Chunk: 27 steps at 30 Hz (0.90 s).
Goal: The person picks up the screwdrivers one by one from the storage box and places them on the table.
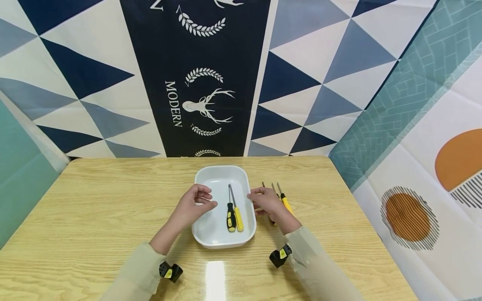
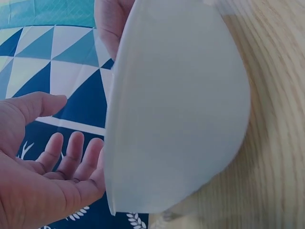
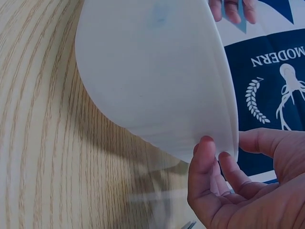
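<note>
A white rectangular plastic container stands on the table. Inside lie two screwdrivers side by side: one with a black-and-yellow handle, one with a yellow handle. Over the container's left side is my left hand, its thumb and fingers loosely bent and apart, with nothing between them. My right hand pinches the right rim; in the right wrist view the thumb goes over the rim while fingertips lie along the outer wall.
Beyond the right hand, more screwdrivers lie on the wooden table, partly hidden by that hand. Patterned cloth hangs at the table's back edge, and another printed cloth borders the right side.
</note>
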Available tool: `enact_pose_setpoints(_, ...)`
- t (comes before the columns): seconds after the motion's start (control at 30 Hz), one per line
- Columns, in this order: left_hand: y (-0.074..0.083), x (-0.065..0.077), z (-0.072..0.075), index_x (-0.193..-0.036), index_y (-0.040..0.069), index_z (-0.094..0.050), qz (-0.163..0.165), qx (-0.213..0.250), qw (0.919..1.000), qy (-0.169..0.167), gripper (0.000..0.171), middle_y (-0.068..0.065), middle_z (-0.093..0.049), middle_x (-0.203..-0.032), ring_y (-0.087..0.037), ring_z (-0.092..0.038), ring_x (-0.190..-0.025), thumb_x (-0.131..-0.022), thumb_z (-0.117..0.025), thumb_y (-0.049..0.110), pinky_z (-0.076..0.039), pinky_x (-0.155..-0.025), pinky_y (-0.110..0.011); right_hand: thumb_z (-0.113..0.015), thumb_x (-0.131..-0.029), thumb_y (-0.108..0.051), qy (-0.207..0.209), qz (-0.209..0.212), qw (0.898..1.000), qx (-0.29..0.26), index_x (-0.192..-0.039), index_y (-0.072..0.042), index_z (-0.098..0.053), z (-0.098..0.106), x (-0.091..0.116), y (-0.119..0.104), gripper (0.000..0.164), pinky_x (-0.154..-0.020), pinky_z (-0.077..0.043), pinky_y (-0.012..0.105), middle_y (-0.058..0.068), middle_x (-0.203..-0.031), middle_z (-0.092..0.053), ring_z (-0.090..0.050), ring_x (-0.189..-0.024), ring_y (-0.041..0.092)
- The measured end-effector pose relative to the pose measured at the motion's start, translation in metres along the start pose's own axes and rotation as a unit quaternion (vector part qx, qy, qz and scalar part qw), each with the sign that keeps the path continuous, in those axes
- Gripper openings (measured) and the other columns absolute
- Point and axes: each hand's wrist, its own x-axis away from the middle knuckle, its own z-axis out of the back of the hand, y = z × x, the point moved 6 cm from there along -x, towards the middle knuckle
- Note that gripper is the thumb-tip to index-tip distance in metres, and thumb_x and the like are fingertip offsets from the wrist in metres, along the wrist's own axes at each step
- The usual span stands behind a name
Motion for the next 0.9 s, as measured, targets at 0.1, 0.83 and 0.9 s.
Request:
enact_pose_setpoints(0.1, 0.004, -0.001, -0.003, -0.113, 0.005, -0.053, 0.004, -0.007, 1.0000, 0.000, 0.038, -0.011, -0.059, -0.106, -0.020, -0.058, -0.093, -0.081, -0.071, 0.016, -0.053, -0.076, -0.028, -0.058, -0.092, -0.022, 0.000, -0.001, 1.000, -0.002, -0.120, -0.005, -0.055, 0.000, 0.000, 0.000, 0.033, -0.054, -0.050, 0.024, 0.014, -0.100, -0.063, -0.061, -0.072, 0.017)
enact_pose_setpoints(0.83, 0.015, -0.010, -0.032, -0.111, 0.006, -0.052, 0.049, -0.136, 0.9885, -0.046, 0.042, -0.014, -0.060, -0.110, -0.022, -0.057, -0.091, -0.079, -0.073, 0.023, -0.049, -0.076, -0.034, -0.058, -0.091, -0.021, -0.006, 0.005, 1.000, -0.010, -0.121, -0.004, -0.055, 0.002, 0.000, 0.001, 0.034, -0.054, -0.051, 0.023, 0.011, -0.096, -0.064, -0.061, -0.069, 0.016)
enact_pose_setpoints(0.9, 0.015, -0.011, -0.034, -0.111, 0.005, -0.052, 0.047, -0.145, 0.9870, -0.053, 0.043, -0.014, -0.059, -0.109, -0.022, -0.057, -0.091, -0.078, -0.073, 0.022, -0.049, -0.077, -0.035, -0.058, -0.092, -0.021, -0.007, 0.006, 1.000, -0.009, -0.121, -0.004, -0.055, 0.002, 0.000, 0.001, 0.034, -0.054, -0.051, 0.023, 0.011, -0.095, -0.064, -0.061, -0.069, 0.016)
